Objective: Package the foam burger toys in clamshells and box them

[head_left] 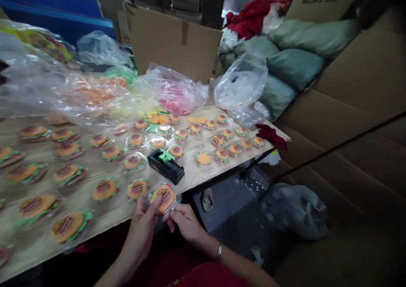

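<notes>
A toy burger in a clear plastic case [165,199] is held up at the table's front edge. My left hand [146,217] grips its left side, thumb on top. From the right, my right hand [185,220] pinches the rim of the case between thumb and fingers. Just beyond them stands a black tape dispenser [166,167] with a green roll. Another cased toy burger [137,189] lies right behind my left hand, and one more [105,189] sits further left.
Rows of cased toy burgers cover the table [196,177]. Clear bags of orange, yellow and pink pieces [173,94] lie along the back, before a large cardboard box [171,41]. A dark red cloth [271,135] rests at the right corner. Cartons [355,88] stand on the right.
</notes>
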`<state>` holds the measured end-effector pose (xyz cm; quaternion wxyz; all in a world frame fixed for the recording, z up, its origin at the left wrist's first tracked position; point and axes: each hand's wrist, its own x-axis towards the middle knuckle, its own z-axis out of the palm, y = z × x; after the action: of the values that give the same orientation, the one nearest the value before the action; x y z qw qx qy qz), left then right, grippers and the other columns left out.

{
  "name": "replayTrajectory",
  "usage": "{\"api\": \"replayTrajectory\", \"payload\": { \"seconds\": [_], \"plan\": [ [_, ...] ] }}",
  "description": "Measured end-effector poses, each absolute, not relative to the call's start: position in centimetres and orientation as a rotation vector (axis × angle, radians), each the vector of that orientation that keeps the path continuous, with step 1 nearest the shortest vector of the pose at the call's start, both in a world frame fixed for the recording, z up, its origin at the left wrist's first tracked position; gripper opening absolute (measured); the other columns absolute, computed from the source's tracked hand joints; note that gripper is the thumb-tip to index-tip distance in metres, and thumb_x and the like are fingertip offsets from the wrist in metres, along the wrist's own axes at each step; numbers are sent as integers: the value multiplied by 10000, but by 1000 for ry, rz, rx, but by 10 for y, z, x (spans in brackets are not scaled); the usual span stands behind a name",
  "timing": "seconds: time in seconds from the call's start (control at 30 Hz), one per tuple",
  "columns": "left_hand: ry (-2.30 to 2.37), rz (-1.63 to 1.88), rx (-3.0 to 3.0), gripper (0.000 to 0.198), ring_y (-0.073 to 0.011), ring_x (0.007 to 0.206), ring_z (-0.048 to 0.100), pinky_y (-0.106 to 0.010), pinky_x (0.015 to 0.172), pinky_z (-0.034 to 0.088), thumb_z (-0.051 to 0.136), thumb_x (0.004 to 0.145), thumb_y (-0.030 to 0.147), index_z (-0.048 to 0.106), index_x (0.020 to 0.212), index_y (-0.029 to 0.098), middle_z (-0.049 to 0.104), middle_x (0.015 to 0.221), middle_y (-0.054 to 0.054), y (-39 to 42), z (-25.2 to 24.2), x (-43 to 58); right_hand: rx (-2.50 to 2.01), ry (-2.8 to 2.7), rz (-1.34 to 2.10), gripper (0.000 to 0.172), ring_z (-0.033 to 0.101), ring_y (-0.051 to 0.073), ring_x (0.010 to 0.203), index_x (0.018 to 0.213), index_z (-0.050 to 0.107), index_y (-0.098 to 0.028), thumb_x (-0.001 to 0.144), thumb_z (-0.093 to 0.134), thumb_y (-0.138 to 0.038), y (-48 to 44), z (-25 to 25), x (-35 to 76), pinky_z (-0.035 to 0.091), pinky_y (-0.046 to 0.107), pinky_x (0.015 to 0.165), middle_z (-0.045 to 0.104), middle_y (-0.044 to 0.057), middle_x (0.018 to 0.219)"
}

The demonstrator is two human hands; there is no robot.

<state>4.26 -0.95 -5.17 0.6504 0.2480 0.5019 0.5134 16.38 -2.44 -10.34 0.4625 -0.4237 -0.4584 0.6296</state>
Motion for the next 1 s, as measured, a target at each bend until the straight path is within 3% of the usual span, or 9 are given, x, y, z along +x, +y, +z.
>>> {"api": "replayTrajectory", "payload": {
  "seconds": [0.13,0.3,0.43,0.53,0.63,0.73,1.0],
  "plan": [
    [1191,934,723,474,-202,843,645,-292,704,517,724,665,550,615,939,179,693,949,-60,7,-68,49,-1232,-930,1365,351,396,87,438,616,577,-156,788,454,-437,-22,-124,204,341,207,476,461,-25,484],
    [1293,837,1014,501,-201,695,601,-301,657,453,593,693,657,612,599,166,683,726,-80,24,-78,58,-1523,-913,1190,452,392,81,394,641,589,-153,796,412,-540,-3,-148,240,318,199,415,483,-15,511],
    [1184,626,1181,469,-209,709,588,-307,642,432,547,732,619,673,723,167,675,754,-67,29,-78,73,-1668,-1079,1063,497,455,118,410,581,608,-151,801,466,-573,15,-144,271,341,219,423,499,-1,472],
    [1053,524,1340,328,-195,726,570,-306,676,427,617,722,488,667,790,171,647,756,-41,31,-85,88,-1821,-1124,742,380,579,168,671,731,639,-151,869,464,-459,35,-129,298,412,230,592,623,44,679],
    [1068,638,1338,361,-213,824,588,-329,751,443,656,668,437,641,906,167,652,865,-60,35,-97,105,-1957,-1169,536,291,603,196,856,865,654,-150,913,429,-329,65,-119,312,415,248,715,677,94,868],
    [1167,695,1238,454,-220,824,608,-332,714,460,649,639,455,587,984,167,657,907,-76,42,-104,116,-2068,-1237,490,276,619,211,802,796,673,-129,897,468,-284,93,-119,309,410,262,703,689,127,815],
    [1300,735,1189,376,-191,681,605,-301,580,467,615,676,451,506,921,187,647,820,-47,57,-110,126,-2160,-1347,515,298,644,178,738,726,708,-129,876,460,-201,126,-131,296,423,225,666,699,101,708]
  ]
}}
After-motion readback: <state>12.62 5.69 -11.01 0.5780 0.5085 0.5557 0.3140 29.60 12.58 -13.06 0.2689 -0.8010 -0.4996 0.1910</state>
